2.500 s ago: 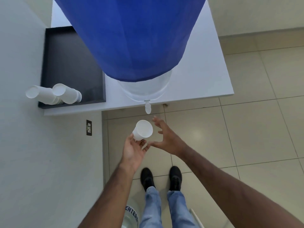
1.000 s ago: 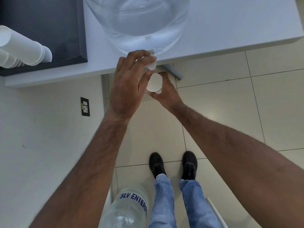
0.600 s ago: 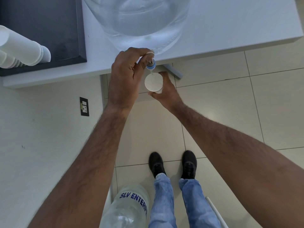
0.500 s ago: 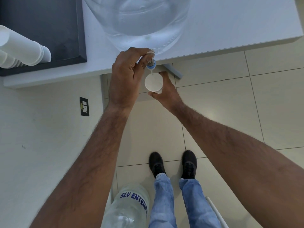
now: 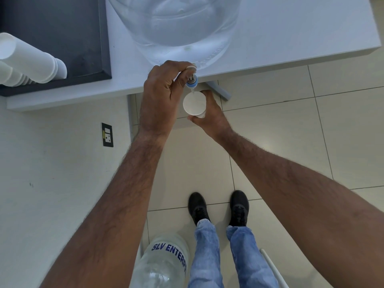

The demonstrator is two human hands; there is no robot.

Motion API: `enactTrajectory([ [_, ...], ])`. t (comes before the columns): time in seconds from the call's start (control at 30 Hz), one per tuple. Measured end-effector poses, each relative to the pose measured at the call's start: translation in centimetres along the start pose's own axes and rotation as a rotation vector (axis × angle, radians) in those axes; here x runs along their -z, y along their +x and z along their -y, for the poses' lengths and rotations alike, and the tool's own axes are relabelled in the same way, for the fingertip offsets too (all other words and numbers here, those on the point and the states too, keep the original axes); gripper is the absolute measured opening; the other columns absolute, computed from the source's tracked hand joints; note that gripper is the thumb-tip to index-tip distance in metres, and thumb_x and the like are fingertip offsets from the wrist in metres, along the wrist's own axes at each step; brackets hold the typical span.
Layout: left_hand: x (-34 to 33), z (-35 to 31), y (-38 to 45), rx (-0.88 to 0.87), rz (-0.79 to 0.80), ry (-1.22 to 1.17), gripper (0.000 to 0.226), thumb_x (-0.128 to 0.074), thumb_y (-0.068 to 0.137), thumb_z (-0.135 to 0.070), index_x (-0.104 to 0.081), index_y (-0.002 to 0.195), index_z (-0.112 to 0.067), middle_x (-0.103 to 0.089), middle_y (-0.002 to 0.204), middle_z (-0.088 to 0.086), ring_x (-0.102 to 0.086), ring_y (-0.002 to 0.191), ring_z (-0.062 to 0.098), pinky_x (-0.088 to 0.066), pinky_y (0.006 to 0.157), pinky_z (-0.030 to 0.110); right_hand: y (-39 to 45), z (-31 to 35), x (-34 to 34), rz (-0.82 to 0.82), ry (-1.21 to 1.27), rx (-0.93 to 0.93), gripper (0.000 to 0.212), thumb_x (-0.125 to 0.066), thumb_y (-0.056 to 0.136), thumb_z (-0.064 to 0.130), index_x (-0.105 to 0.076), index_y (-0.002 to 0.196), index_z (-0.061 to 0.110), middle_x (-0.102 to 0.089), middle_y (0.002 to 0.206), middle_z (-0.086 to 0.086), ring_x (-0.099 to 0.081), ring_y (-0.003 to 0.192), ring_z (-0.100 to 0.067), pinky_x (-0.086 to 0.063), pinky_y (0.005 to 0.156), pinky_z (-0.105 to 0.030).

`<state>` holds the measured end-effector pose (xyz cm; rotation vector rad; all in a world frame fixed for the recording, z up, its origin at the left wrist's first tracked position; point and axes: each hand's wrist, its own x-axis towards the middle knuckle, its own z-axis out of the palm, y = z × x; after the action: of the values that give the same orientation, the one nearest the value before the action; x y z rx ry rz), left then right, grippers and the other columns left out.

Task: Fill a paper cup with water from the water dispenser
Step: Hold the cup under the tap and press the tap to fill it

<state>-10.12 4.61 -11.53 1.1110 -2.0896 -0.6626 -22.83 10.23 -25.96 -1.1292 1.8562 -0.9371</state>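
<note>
A clear water jar [image 5: 176, 23] stands at the front edge of a white table [image 5: 291, 34]. Its small blue-and-white tap [image 5: 192, 82] juts over the edge. My left hand [image 5: 162, 96] is closed around the tap's lever. Right under the spout sits a white paper cup [image 5: 194, 103], held from below and behind by my right hand [image 5: 209, 116]. A thin stream of water runs from the spout into the cup.
Two stacks of white paper cups [image 5: 27, 61] lie on a black tray [image 5: 62, 38] at the left of the table. A wall with a socket [image 5: 107, 135] is on the left. A second water jar [image 5: 164, 265] stands by my feet on the tiled floor.
Since 2.5 s ago the cup passed from my left hand to my right and went under the spout. My left hand took the tap and water began to flow; the last half second shows no movement.
</note>
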Motion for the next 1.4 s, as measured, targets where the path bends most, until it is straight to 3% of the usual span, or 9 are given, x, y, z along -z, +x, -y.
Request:
enactTrajectory([
  [0.33, 0.05, 0.04, -0.05, 0.011, -0.004, -0.005, 0.018, -0.064, 0.108, -0.023, -0.077, 0.114, -0.013, -0.080, 0.114, -0.005, -0.070, 0.104, 0.019, -0.056, 0.096, 0.040, 0.01, 0.53, -0.15, 0.015, -0.011, 0.014, 0.076, -0.087, 0.083, 0.024, -0.042, 0.143, 0.014, -0.058, 0.141, -0.007, -0.056, 0.125, -0.024, -0.048, 0.090, -0.029],
  [0.63, -0.05, 0.41, 0.03, 0.023, 0.010, -0.030, 0.018, -0.064, 0.108, -0.023, -0.077, 0.116, -0.012, -0.080, 0.116, -0.004, -0.073, 0.109, 0.020, -0.058, 0.096, 0.047, -0.11, 0.50, 0.06, 0.005, -0.032, 0.036, 0.074, -0.086, 0.083, 0.027, -0.043, 0.141, 0.018, -0.060, 0.137, -0.003, -0.057, 0.123, -0.025, -0.056, 0.093, -0.041],
  [0.9, 0.23, -0.04, -0.02, 0.010, 0.004, 0.024, 0.019, -0.064, 0.107, -0.023, -0.078, 0.117, -0.015, -0.078, 0.116, -0.010, -0.070, 0.104, 0.018, -0.057, 0.093, 0.036, -0.06, 0.61, 0.07, 0.001, -0.028, 0.034, 0.076, -0.087, 0.083, 0.028, -0.042, 0.143, 0.018, -0.059, 0.138, -0.002, -0.055, 0.124, -0.023, -0.050, 0.091, -0.033],
  [1.2, 0.27, -0.16, 0.03, -0.012, 0.003, 0.053, 0.019, -0.063, 0.108, -0.023, -0.078, 0.119, -0.016, -0.071, 0.114, -0.019, -0.068, 0.102, 0.020, -0.055, 0.090, 0.029, -0.06, 0.64, 0.30, -0.018, -0.040, 0.042, 0.078, -0.088, 0.081, 0.030, -0.043, 0.144, 0.018, -0.059, 0.140, -0.002, -0.057, 0.126, -0.025, -0.055, 0.098, -0.044],
  [1.4, 0.24, -0.15, 0.06, -0.014, 0.005, 0.077, 0.019, -0.063, 0.108, -0.023, -0.077, 0.119, -0.016, -0.075, 0.115, -0.014, -0.068, 0.101, 0.020, -0.053, 0.089, 0.025, -0.23, 0.45, 0.51, -0.024, -0.052, 0.042, 0.078, -0.088, 0.082, 0.028, -0.043, 0.144, 0.016, -0.059, 0.141, -0.003, -0.056, 0.127, -0.025, -0.055, 0.097, -0.041],
])
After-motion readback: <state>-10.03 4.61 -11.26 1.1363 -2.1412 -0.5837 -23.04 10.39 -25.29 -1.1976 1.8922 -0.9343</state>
